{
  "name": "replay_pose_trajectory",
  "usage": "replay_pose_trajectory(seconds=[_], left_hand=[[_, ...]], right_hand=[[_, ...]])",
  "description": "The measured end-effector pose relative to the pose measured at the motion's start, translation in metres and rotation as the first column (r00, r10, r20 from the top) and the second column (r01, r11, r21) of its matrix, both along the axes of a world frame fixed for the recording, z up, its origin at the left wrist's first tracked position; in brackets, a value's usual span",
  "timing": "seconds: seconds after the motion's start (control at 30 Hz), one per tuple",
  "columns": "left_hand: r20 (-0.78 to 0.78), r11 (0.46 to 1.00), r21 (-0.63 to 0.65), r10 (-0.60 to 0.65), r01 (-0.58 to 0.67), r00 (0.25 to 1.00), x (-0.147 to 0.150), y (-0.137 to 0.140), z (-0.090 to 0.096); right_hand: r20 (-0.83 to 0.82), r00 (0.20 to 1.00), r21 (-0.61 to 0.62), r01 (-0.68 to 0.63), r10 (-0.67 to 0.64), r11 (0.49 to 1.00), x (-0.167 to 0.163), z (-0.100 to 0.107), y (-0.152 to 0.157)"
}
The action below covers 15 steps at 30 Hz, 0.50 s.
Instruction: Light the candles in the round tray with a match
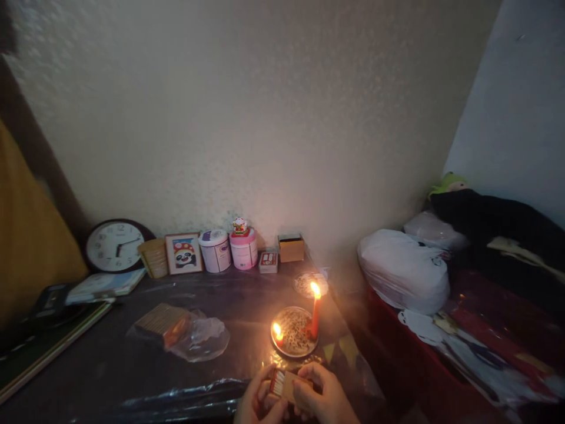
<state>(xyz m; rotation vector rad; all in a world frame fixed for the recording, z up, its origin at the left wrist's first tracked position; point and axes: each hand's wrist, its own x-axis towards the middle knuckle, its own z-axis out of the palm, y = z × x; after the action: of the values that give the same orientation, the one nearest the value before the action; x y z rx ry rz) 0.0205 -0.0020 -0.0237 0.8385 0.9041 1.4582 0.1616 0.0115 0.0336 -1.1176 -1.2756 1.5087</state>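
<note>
Both of my hands grip a partly slid-open matchbox [291,387] at the table's front edge. White matchsticks [278,383] show in its pulled-out tray on the left. My left hand [259,397] closes around the tray end, and my right hand [324,391] pinches the brown cover. Just beyond them rests a round metal plate [294,354] with a speckled surface. On its right side a tall red candle [316,318] stands upright and lit. A short red candle [279,338] burns at its left side. Some of my fingers are hidden behind the box.
A bag with a brown block [161,318] lies left on the plastic-covered table [247,306]. Along the wall stand a clock [115,246], a panda picture [184,254], two tins [215,252], a small box [268,262] and an open carton [291,249]. White bags [404,271] sit at right.
</note>
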Motion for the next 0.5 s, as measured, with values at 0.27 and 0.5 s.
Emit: replay_pose_trajectory(seconds=[0.27,0.5], left_hand=[[0.029,0.998,-0.015,-0.068,0.068,0.997,0.002,-0.005,0.012],[0.027,0.988,0.062,-0.144,0.142,0.989,0.002,-0.003,0.008]], right_hand=[[0.012,0.999,0.039,0.03,-0.031,0.999,0.001,-0.012,0.003],[0.1,0.994,0.087,0.039,-0.047,0.995,0.003,-0.014,0.004]])
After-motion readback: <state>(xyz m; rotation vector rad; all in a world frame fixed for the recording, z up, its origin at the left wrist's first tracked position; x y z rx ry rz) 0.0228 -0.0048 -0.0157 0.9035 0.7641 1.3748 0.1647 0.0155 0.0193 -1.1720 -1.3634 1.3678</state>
